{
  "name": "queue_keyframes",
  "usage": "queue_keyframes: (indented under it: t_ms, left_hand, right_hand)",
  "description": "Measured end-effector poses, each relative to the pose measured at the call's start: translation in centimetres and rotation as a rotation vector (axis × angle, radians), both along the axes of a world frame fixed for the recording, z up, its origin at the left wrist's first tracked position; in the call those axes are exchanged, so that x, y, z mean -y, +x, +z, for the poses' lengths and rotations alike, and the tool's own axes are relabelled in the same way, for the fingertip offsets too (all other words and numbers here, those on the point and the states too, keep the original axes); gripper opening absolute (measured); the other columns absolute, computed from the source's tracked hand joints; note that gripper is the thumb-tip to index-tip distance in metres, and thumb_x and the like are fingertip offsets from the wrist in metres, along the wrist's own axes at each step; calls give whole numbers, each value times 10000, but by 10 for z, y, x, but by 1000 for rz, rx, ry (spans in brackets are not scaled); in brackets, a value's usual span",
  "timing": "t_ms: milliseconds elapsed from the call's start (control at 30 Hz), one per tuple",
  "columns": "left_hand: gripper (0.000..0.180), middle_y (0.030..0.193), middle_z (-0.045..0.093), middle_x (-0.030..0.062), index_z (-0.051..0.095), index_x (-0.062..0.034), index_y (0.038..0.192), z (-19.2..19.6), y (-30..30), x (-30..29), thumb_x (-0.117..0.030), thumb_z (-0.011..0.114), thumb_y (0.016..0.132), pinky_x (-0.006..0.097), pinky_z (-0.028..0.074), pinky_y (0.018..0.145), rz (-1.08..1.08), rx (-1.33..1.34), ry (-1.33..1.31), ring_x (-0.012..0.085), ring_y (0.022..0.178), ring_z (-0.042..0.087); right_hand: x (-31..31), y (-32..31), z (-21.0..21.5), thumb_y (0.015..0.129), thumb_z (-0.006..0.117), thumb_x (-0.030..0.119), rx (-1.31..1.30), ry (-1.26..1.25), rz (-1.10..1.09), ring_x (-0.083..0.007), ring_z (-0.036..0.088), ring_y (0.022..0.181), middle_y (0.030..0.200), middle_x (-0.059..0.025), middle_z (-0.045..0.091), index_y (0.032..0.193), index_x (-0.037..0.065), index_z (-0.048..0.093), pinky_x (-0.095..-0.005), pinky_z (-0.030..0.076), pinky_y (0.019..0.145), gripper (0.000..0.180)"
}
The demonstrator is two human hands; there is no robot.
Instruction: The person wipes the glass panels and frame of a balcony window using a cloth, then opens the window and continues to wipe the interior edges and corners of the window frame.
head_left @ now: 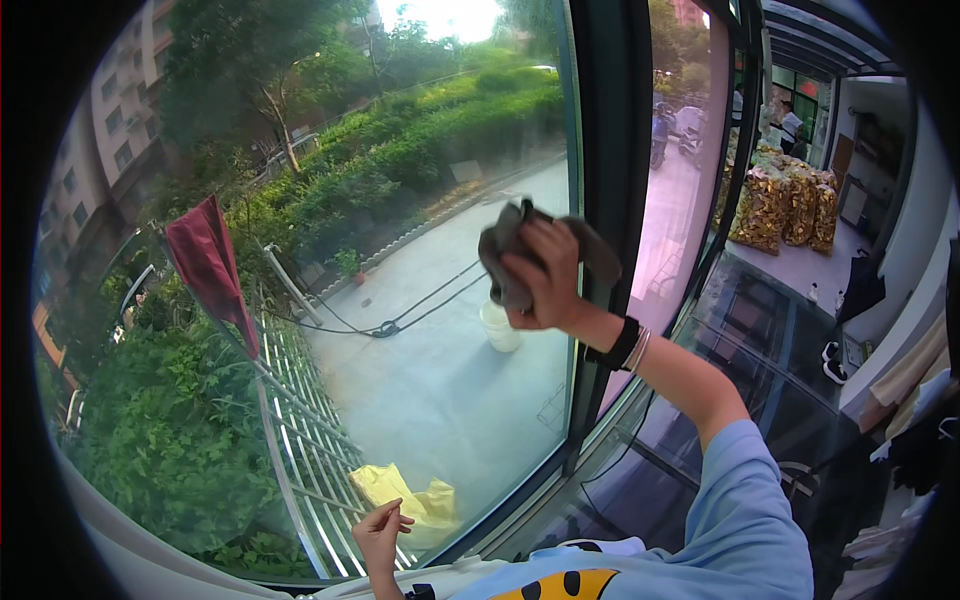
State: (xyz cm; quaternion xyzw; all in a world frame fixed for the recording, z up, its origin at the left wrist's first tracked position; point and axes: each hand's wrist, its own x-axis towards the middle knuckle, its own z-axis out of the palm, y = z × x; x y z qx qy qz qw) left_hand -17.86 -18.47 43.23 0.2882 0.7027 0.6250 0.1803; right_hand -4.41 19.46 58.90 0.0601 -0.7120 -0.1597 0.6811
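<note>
My right hand (545,278) is pressed around a bunched grey-brown cloth (505,262) held up against the large window pane (480,400), close to its dark frame (607,150). Part of the cloth hangs over toward the frame. Low in front of the glass, my left hand (380,535) is raised with its fingers curled together, and no object shows in it. Behind that hand, seen through the pane, lies a yellow cloth (395,490) by a metal railing (300,430).
Outside are a dark red cloth (210,265), a whitish bucket (498,327), cables on pavement and green hedges. To the right, inside, stand bags of gold-coloured pieces (785,205), a dark glossy surface (740,330), shoes (832,362) and hanging clothes (915,400). People are farther back.
</note>
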Motion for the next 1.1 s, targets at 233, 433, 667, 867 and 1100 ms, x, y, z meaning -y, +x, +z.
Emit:
queue_keyframes:
  t_ms: [233,433,667,867,1100]
  left_hand:
    - [153,689,618,108,631,49,943,5,-2,-2,1,558,818,241,500,490,11,-4,-11,167,595,624]
    - [162,672,622,109,629,45,954,3,-3,-1,-6,558,817,241,499,490,16,-33,-10,163,587,622]
    - [169,671,626,106,624,46,958,0,-6,2,6,548,813,239,505,504,-3,-59,-12,156,582,621]
    - [162,676,626,113,625,44,958,3,-6,0,-10,557,822,247,507,506,-2,-51,-17,165,590,624]
    - [163,663,618,117,618,60,960,0,-6,1,-5,542,832,247,507,513,-21,-43,23,164,575,614]
  right_hand:
    - [-1,-4,-84,664,546,395,113,99,-30,-278,443,1094,1178,-83,463,1100,237,521,-492,284,937,464]
    - [-12,7,-48,790,436,469,223,217,-60,-248,434,1130,1250,-63,440,1172,249,497,-481,267,989,445]
    - [-8,4,64,647,600,357,98,132,-41,-292,390,1169,1274,-106,403,1182,201,476,-460,275,984,570]
    - [-27,10,165,648,618,322,-45,133,-67,-317,404,1141,1284,-141,375,1238,168,424,-457,308,937,640]
    - [-45,7,251,786,523,312,-296,100,-130,-385,379,1138,1295,-207,353,1281,69,361,-477,301,938,575]
